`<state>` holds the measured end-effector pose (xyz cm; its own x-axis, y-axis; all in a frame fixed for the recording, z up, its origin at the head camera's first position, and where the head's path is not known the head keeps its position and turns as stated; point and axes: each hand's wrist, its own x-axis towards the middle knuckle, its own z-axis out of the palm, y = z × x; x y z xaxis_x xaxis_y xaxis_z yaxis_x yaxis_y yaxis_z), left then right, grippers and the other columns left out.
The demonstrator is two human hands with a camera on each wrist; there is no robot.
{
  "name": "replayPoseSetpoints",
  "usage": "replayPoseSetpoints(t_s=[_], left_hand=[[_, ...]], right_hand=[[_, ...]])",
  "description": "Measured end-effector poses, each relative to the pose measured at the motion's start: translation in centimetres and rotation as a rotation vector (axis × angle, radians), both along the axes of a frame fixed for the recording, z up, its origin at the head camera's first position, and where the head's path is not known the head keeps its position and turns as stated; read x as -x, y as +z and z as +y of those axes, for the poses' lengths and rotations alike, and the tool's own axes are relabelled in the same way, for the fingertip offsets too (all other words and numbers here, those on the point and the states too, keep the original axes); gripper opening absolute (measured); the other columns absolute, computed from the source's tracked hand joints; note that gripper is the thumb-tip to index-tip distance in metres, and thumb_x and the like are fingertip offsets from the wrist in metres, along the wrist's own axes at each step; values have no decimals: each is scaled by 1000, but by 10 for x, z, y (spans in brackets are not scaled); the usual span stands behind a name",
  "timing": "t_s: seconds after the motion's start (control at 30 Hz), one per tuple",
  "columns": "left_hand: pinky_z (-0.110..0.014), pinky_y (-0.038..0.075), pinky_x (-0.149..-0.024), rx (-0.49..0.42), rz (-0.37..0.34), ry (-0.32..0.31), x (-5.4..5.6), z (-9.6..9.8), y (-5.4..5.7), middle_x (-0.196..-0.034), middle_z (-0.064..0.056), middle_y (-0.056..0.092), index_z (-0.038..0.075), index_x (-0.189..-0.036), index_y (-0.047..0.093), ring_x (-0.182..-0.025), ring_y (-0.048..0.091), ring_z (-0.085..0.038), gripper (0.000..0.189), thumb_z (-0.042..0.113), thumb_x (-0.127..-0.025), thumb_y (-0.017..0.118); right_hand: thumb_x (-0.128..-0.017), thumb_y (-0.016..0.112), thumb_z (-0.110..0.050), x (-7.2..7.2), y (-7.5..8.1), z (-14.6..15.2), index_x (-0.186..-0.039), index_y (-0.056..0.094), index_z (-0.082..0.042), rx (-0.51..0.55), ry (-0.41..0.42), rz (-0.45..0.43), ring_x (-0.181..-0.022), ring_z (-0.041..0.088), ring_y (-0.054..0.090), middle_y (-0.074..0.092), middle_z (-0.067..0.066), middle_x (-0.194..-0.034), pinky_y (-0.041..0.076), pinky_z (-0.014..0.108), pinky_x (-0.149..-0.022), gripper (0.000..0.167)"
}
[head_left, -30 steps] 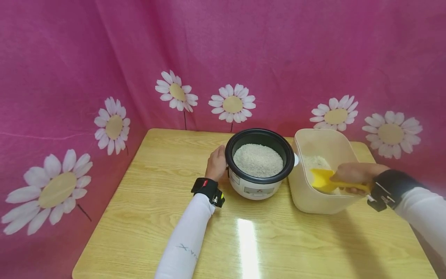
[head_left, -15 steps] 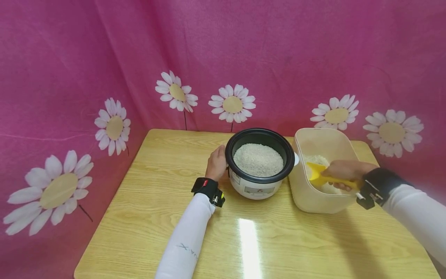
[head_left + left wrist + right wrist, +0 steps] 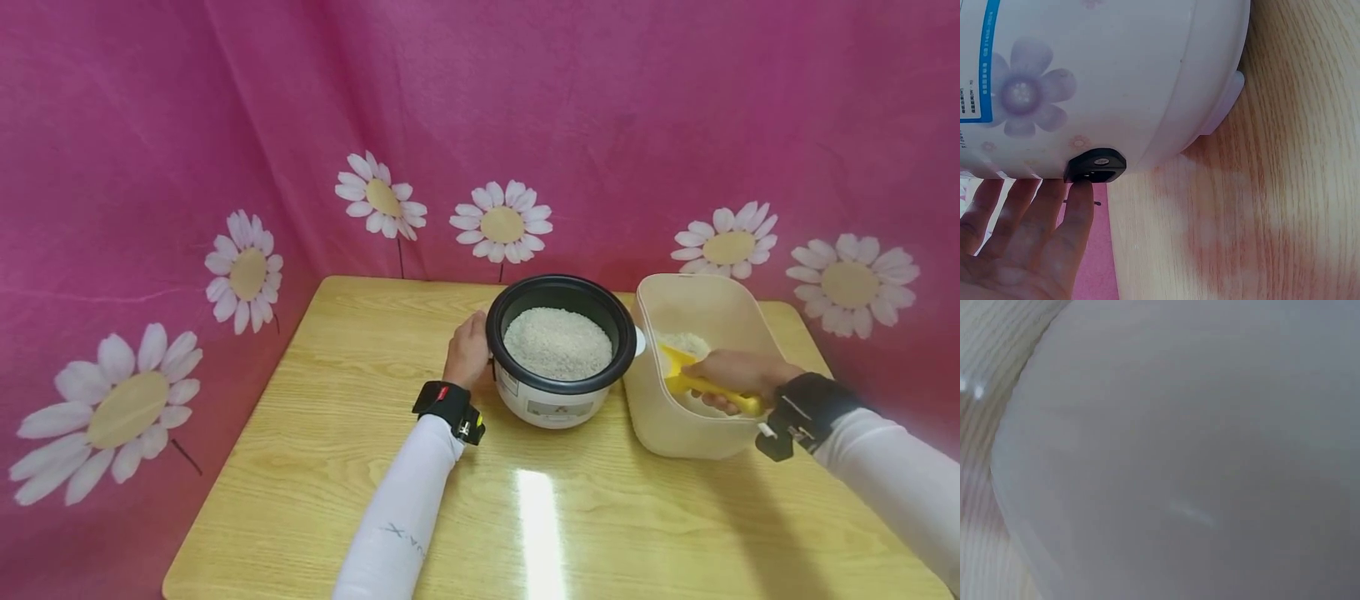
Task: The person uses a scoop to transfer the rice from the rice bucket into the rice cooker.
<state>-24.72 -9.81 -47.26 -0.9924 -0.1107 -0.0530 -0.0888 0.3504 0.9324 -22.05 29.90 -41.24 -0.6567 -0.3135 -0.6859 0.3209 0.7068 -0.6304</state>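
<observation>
A white rice cooker (image 3: 551, 410) with a black rim stands on the table, with rice (image 3: 558, 343) heaped inside. My left hand (image 3: 467, 350) touches its left side; in the left wrist view the fingers (image 3: 1044, 215) reach out nearly straight against the white wall, one at the black power socket (image 3: 1096, 165). To the right is a cream plastic bin (image 3: 690, 435) with some rice in it. Inside its mouth my right hand (image 3: 738, 372) grips a yellow scoop (image 3: 677, 382) by the handle. The right wrist view holds mostly the bin's blurred outer wall (image 3: 1166, 444).
The wooden table (image 3: 337, 417) meets a pink curtain (image 3: 585, 125) with daisies at its back and left. Bin and cooker stand close together, with the cooker's white side handle (image 3: 639, 342) between them. A light glare lies on the table in front of the cooker.
My right hand and the yellow scoop have shifted left within the bin, the scoop's blade tilting upward. My left hand stays at the cooker.
</observation>
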Motion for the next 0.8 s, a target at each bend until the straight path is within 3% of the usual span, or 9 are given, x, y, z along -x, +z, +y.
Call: replayPoseSetpoints(t_s=[0.1,0.2,0.3,0.47,0.8], left_hand=[[-46,45,-105,-22,-14,-11,0,0,0,-113,-11,64,12,-122,65,-121,58,-27,53,47,-112,25],[-49,41,-119,-35,-37,-11,0,0,1,-133,-9,66,15,-136,62,-137,55,-26,55,48,-112,25],[-51,36,-125,-38,-47,-7,-1,0,1,-146,-7,62,15,-144,58,-147,49,-26,56,48,-112,25],[-50,35,-126,-31,-46,-6,-2,1,1,-150,-8,59,14,-146,56,-149,47,-26,58,48,-112,25],[-49,28,-129,-41,-52,-10,-4,2,2,-163,-5,46,14,-157,44,-157,37,-25,59,47,-112,26]], right_hand=[[-110,40,-30,0,-2,-2,-108,57,5,3,0,10,-48,5,48,49,-6,-63,45,19,-50,38],[-111,39,-30,1,-6,-1,-111,56,7,10,-1,16,-47,5,48,50,-6,-64,45,19,-50,40],[-111,38,-30,1,-8,0,-109,57,6,10,9,24,-47,6,48,50,-6,-63,44,20,-50,41],[-111,38,-31,2,-11,1,-104,59,5,1,30,46,-47,8,49,51,-6,-61,42,21,-52,42],[-112,38,-35,2,-17,0,-72,55,-8,-47,64,95,-49,12,48,48,-5,-59,43,26,-59,51]])
